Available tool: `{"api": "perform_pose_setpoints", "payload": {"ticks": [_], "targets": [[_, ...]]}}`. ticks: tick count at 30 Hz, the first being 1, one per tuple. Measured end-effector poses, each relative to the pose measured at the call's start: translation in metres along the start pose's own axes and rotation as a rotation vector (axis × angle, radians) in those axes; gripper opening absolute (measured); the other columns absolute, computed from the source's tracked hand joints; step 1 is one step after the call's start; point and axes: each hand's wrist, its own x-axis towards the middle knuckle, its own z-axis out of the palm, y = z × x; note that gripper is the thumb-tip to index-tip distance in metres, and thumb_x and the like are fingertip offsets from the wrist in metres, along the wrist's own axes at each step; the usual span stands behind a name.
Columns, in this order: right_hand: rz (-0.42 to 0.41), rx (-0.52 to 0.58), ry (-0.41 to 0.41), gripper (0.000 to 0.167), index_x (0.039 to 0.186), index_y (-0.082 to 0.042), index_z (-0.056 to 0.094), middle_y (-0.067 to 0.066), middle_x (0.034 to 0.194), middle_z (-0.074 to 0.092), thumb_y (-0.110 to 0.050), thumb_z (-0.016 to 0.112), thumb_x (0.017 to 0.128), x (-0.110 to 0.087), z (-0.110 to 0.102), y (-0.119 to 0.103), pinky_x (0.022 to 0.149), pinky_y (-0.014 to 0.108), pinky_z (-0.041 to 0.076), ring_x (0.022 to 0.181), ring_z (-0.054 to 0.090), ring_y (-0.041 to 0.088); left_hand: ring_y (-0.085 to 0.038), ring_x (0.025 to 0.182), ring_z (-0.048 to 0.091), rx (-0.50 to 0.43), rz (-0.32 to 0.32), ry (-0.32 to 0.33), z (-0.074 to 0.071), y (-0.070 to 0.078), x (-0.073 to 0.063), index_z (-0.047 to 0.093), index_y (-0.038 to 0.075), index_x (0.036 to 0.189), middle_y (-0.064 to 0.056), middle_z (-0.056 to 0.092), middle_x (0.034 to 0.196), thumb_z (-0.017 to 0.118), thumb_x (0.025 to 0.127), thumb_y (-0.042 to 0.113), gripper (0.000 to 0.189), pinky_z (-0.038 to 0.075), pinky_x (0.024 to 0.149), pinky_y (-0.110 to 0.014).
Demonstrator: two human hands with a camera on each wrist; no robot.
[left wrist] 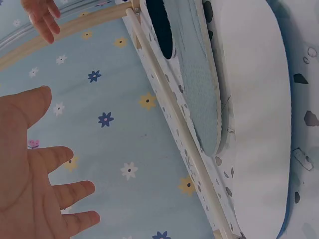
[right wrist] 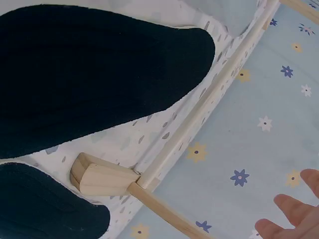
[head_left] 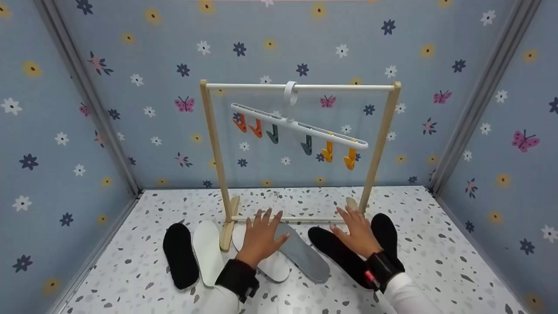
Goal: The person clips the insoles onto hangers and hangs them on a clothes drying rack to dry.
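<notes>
My left hand (head_left: pixel 262 237), fingers spread, hovers over a white insole (head_left: pixel 274 268) and beside a grey insole (head_left: pixel 305 257); nothing is in it. Over a black insole (head_left: pixel 335 248) my right hand (head_left: pixel 358 233) is held out with straight fingers, also holding nothing. Another black insole (head_left: pixel 384 231) lies to its right. At the left are a black insole (head_left: pixel 180 256) and a pale greenish-white insole (head_left: pixel 207 250). Behind the hands, a white clip hanger (head_left: pixel 301 126) hangs tilted from a wooden rack's white rod (head_left: pixel 244 87), bearing orange, dark green and yellow clips (head_left: pixel 328 152).
The rack's wooden posts (head_left: pixel 214 148) stand on wooden feet (head_left: pixel 226 235), joined by a low crossbar (head_left: pixel 301 219). Speckled white tabletop (head_left: pixel 440 261) lies beneath everything. Blue flowered panels (head_left: pixel 279 26) with grey corner strips enclose the back and sides.
</notes>
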Motion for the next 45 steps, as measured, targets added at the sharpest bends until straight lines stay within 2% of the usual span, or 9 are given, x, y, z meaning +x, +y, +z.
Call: {"api": "perform_pose_setpoints", "payload": {"ticks": [8, 11, 14, 17, 22, 29, 33, 39, 45], "targets": [[0.029, 0.238, 0.027, 0.057, 0.137, -0.004, 0.047, 0.02, 0.138, 0.047, -0.025, 0.066, 0.089, 0.002, -0.006, -0.005, 0.103, 0.054, 0.033, 0.129, 0.04, 0.037, -0.045, 0.135, 0.027, -0.037, 0.024, -0.004, 0.0, -0.001, -0.004, 0.039, 0.01, 0.143, -0.023, 0.036, 0.145, 0.054, 0.093, 0.044, 0.062, 0.02, 0.104, -0.065], [0.035, 0.3, 0.095, 0.048, 0.13, -0.005, 0.055, 0.016, 0.128, 0.057, -0.021, 0.069, 0.087, 0.005, -0.011, -0.01, 0.096, 0.05, 0.042, 0.121, 0.05, 0.033, -0.045, 0.135, 0.027, -0.05, 0.029, 0.003, -0.001, -0.003, -0.005, 0.039, 0.01, 0.143, -0.024, 0.036, 0.144, 0.054, 0.093, 0.043, 0.062, 0.021, 0.104, -0.065], [0.022, 0.333, 0.19, 0.037, 0.119, -0.004, 0.063, 0.014, 0.116, 0.065, -0.018, 0.07, 0.085, 0.01, -0.017, -0.012, 0.09, 0.048, 0.046, 0.11, 0.058, 0.031, -0.045, 0.135, 0.026, -0.055, 0.029, -0.002, -0.003, -0.005, -0.005, 0.038, 0.01, 0.144, -0.024, 0.035, 0.145, 0.054, 0.094, 0.043, 0.062, 0.021, 0.104, -0.065], [0.033, 0.37, 0.263, 0.032, 0.114, -0.004, 0.066, 0.012, 0.108, 0.068, -0.018, 0.07, 0.086, 0.015, -0.026, -0.015, 0.091, 0.045, 0.046, 0.103, 0.061, 0.029, -0.045, 0.135, 0.026, -0.041, 0.025, -0.009, -0.004, -0.007, -0.005, 0.037, 0.01, 0.145, -0.024, 0.034, 0.145, 0.052, 0.094, 0.043, 0.062, 0.021, 0.105, -0.064], [0.077, 0.457, 0.34, 0.032, 0.115, -0.002, 0.064, 0.013, 0.105, 0.067, -0.019, 0.068, 0.088, 0.024, -0.042, -0.022, 0.093, 0.042, 0.044, 0.101, 0.062, 0.027, -0.045, 0.135, 0.027, -0.023, 0.017, 0.001, -0.006, -0.01, -0.004, 0.037, 0.01, 0.144, -0.023, 0.034, 0.146, 0.052, 0.094, 0.043, 0.062, 0.022, 0.104, -0.064], [0.061, 0.512, 0.441, 0.033, 0.115, 0.001, 0.062, 0.015, 0.105, 0.066, -0.015, 0.069, 0.087, 0.035, -0.06, -0.034, 0.091, 0.039, 0.044, 0.096, 0.06, 0.024, -0.045, 0.133, 0.029, -0.016, 0.016, 0.021, -0.006, -0.014, -0.007, 0.04, 0.009, 0.143, -0.023, 0.038, 0.143, 0.055, 0.093, 0.041, 0.061, 0.024, 0.103, -0.065], [0.073, 0.55, 0.464, 0.036, 0.118, 0.002, 0.059, 0.017, 0.109, 0.063, -0.013, 0.069, 0.087, 0.04, -0.072, -0.045, 0.093, 0.035, 0.043, 0.099, 0.058, 0.023, -0.044, 0.134, 0.029, -0.012, 0.011, 0.019, -0.008, -0.017, -0.007, 0.04, 0.01, 0.143, -0.022, 0.038, 0.143, 0.054, 0.093, 0.043, 0.061, 0.024, 0.103, -0.064], [0.068, 0.561, 0.505, 0.039, 0.12, 0.011, 0.052, 0.025, 0.118, 0.055, -0.006, 0.066, 0.087, 0.042, -0.098, -0.078, 0.101, 0.036, 0.039, 0.108, 0.053, 0.032, -0.044, 0.134, 0.029, -0.011, -0.015, 0.023, -0.011, -0.024, -0.009, 0.04, 0.01, 0.143, -0.022, 0.038, 0.143, 0.055, 0.093, 0.043, 0.062, 0.024, 0.104, -0.063], [0.07, 0.581, 0.444, 0.047, 0.125, 0.01, 0.048, 0.026, 0.122, 0.052, -0.007, 0.068, 0.086, 0.047, -0.107, -0.086, 0.105, 0.037, 0.036, 0.111, 0.05, 0.03, -0.046, 0.133, 0.03, -0.035, -0.024, 0.053, -0.015, -0.034, -0.014, 0.041, 0.009, 0.142, -0.024, 0.039, 0.142, 0.057, 0.092, 0.039, 0.06, 0.024, 0.104, -0.063]]}}
